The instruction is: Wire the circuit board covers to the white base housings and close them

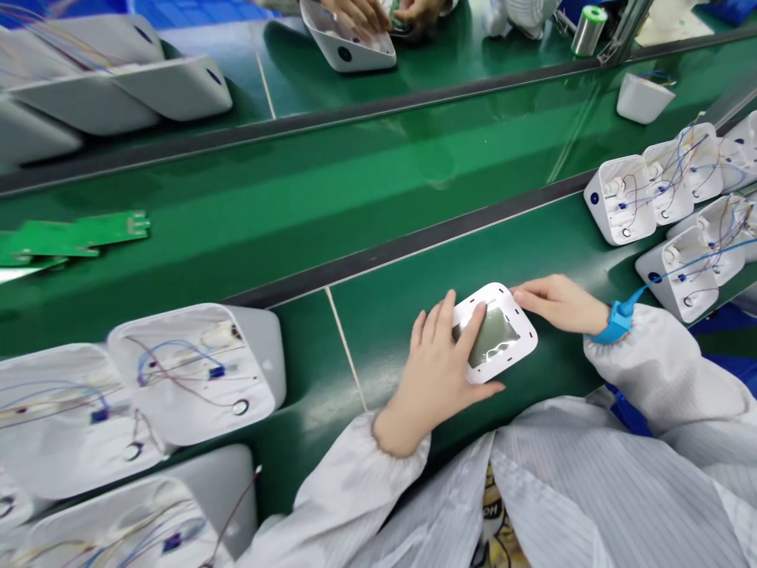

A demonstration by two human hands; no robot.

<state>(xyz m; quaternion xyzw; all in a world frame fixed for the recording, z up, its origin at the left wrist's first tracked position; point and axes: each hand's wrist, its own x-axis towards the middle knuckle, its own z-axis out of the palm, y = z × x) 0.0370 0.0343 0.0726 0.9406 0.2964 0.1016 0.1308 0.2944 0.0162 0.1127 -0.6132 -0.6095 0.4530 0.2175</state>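
Note:
A white rounded-square panel with a grey display window [495, 335] lies on the green bench in front of me. Across its left side rests my left hand [441, 355], fingers spread and thumb along the near edge. At the panel's upper right corner my right hand [559, 304] pinches or touches the rim with thumb and forefinger; the other fingers are curled. A blue wrist strap [620, 319] with a cord is on my right wrist. The underside of the panel is hidden.
Open white housings with wires [195, 379] stand at left, and more housings [627, 201] at right. Green circuit boards [88, 235] lie on the middle strip. Across it, a co-worker's hands [367, 16] work at a housing [348, 51]. A solder spool [589, 31] stands beyond.

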